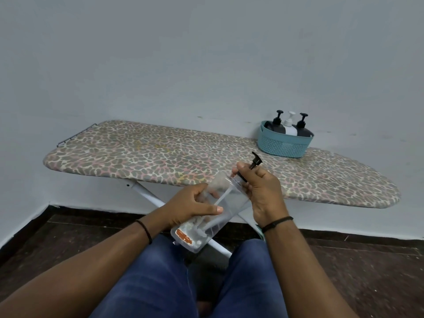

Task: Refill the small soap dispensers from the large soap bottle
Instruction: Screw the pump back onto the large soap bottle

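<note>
While I hold the clear bottle (pixel 215 210) tilted over my lap, in front of the near edge of the ironing board (pixel 160 152), the chief risk I see is a spill. My left hand (pixel 195 206) wraps the middle of the body, thumb lying across its near side, and my right hand (pixel 259 187) has its fingers curled round the black pump collar (pixel 241 177) at the neck. If I am unscrewing it, as I judge, the pump could come free suddenly and its long dip tube (pixel 220 200), visible inside, would drag drips of soap onto my jeans (pixel 160 278) or the floor. The clear wall looks slick, so a hard twist could turn the bottle in my left palm instead of loosening the cap. It holds only a little at the bottom, so tipping it further toward the neck would send that residue at the opening.

The long axis runs diagonally, base low, near and left by my knees, neck high, far and right, with the pump head (pixel 256 159) pointing up toward the teal basket (pixel 284 143). That basket sits on the board's far right against the wall, holding three pump dispensers (pixel 289 128), two dark and one white, well apart from my hands.
</note>
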